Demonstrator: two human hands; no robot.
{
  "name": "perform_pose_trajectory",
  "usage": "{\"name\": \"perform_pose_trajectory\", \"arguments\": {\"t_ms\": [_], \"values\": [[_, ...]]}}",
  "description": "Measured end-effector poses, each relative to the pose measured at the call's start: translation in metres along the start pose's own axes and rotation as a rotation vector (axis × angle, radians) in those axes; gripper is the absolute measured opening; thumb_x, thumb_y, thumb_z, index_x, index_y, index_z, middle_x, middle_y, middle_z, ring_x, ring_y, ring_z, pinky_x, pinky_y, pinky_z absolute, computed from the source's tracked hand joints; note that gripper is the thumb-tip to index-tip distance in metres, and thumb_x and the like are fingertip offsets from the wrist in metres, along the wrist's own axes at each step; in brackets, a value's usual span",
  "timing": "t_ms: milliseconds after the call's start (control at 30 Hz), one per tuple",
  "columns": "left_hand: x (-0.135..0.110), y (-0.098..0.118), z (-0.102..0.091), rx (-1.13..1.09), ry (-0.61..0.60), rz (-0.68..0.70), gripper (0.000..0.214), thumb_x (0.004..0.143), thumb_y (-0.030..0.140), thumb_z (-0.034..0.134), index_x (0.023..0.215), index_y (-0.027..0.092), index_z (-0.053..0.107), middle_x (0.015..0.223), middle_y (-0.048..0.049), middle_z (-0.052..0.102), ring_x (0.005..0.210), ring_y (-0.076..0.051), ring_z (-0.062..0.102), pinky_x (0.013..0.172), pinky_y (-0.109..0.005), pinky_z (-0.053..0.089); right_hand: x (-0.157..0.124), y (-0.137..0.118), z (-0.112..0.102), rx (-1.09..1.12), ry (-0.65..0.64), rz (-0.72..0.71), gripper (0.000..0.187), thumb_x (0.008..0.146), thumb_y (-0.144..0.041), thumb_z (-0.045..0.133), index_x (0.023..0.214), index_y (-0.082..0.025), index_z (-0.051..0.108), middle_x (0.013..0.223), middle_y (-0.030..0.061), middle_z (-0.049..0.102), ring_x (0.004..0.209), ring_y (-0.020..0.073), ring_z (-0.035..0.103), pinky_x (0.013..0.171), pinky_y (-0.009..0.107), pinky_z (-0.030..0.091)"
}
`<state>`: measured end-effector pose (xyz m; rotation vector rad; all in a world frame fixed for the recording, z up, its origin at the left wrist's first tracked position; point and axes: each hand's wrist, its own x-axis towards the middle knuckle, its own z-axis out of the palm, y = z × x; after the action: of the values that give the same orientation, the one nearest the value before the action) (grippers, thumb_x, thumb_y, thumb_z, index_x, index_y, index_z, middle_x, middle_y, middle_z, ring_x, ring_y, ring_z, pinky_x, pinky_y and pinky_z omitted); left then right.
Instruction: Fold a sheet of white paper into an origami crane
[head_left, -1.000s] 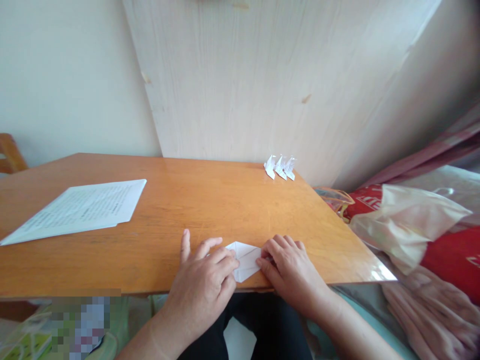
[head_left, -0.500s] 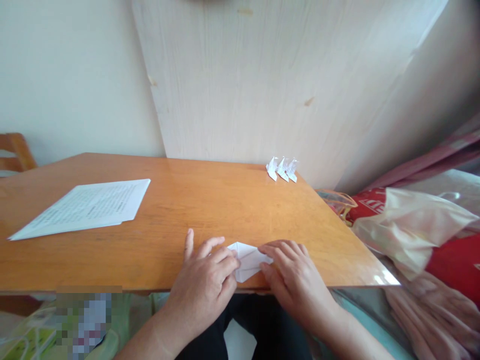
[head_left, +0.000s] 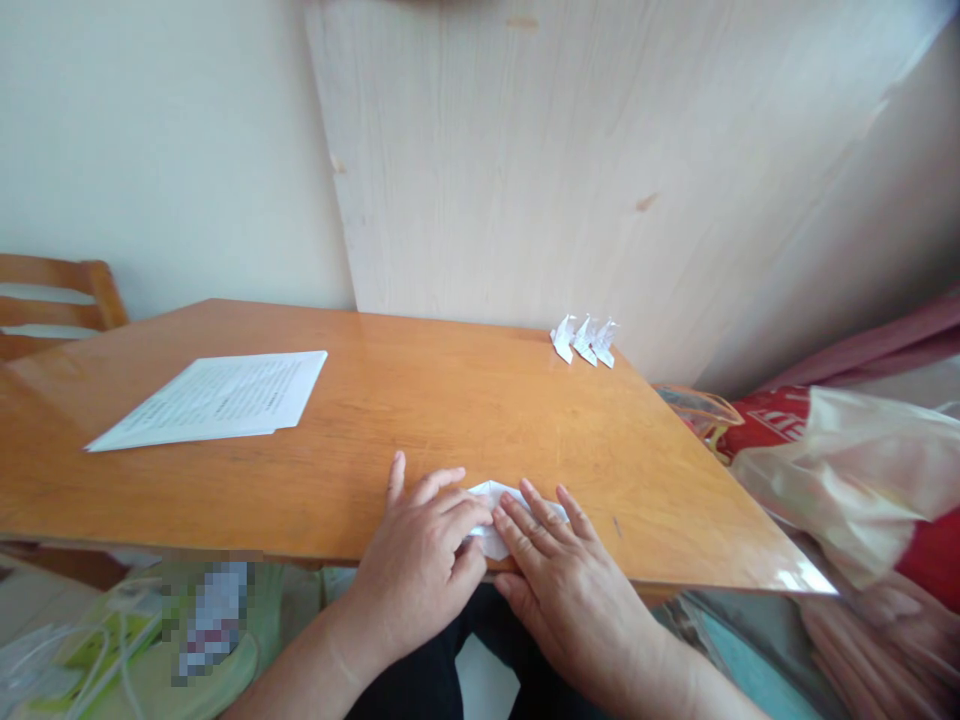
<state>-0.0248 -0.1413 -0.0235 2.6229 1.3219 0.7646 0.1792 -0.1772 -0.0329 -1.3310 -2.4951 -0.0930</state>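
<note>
Spreading flat after gripping its right end, the right hand (head_left: 574, 575) now seemingly smooths the folded paper (head_left: 491, 544) at the frame's lower centre; the half-curled left hand (head_left: 424, 545) touches it, any pinch unclear.

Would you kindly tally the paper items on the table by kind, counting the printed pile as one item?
Small folded paper figures: 3
Printed paper pile: 1
Folded white paper under the fingers of the left hand and right hand: 1
Total: 5
</note>
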Motion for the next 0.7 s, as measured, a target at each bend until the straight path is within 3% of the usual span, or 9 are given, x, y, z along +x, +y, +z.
{"name": "perform_pose_trajectory", "arguments": {"t_ms": [367,500,633,700], "values": [[-0.0024,-0.0010,-0.0010,0.013,-0.020,-0.077,0.028,0.078,0.010,0.053,0.103,0.024,0.058,0.110,-0.0024,0.070,0.130,-0.027,0.050,0.120,-0.065,0.002,0.0004,-0.0005,-0.0086,0.044,-0.090,0.013,0.067,0.093,-0.046,0.058,0.154,-0.025,0.038,0.158,0.0043,0.039,0.148,0.0330,0.029,0.120,0.060,0.026],[-0.0054,-0.0024,-0.0046,0.045,-0.014,-0.122,0.019,0.078,0.014,0.057,0.094,0.024,0.056,0.122,-0.0020,0.068,0.135,-0.029,0.044,0.119,-0.067,0.001,0.0007,-0.0011,-0.0093,0.027,-0.138,0.017,0.067,0.094,-0.044,0.056,0.154,-0.021,0.038,0.159,0.0063,0.035,0.148,0.0342,0.029,0.118,0.062,0.027],[-0.0092,-0.0054,-0.0087,0.075,-0.031,-0.165,0.005,0.087,0.020,0.053,0.089,0.024,0.057,0.135,-0.0031,0.061,0.139,-0.031,0.038,0.116,-0.071,0.004,-0.0005,-0.0008,-0.0066,0.026,-0.124,0.018,0.068,0.093,-0.043,0.057,0.154,-0.020,0.038,0.159,0.0085,0.035,0.148,0.0345,0.030,0.118,0.063,0.026],[-0.0096,-0.0064,-0.0093,0.085,-0.037,-0.185,0.012,0.094,0.026,0.048,0.090,0.024,0.059,0.136,-0.0034,0.061,0.140,-0.031,0.038,0.115,-0.073,0.005,-0.0014,-0.0002,-0.0045,0.028,-0.116,0.018,0.068,0.093,-0.044,0.057,0.154,-0.020,0.038,0.159,0.0086,0.036,0.147,0.0347,0.031,0.118,0.063,0.026]]}}
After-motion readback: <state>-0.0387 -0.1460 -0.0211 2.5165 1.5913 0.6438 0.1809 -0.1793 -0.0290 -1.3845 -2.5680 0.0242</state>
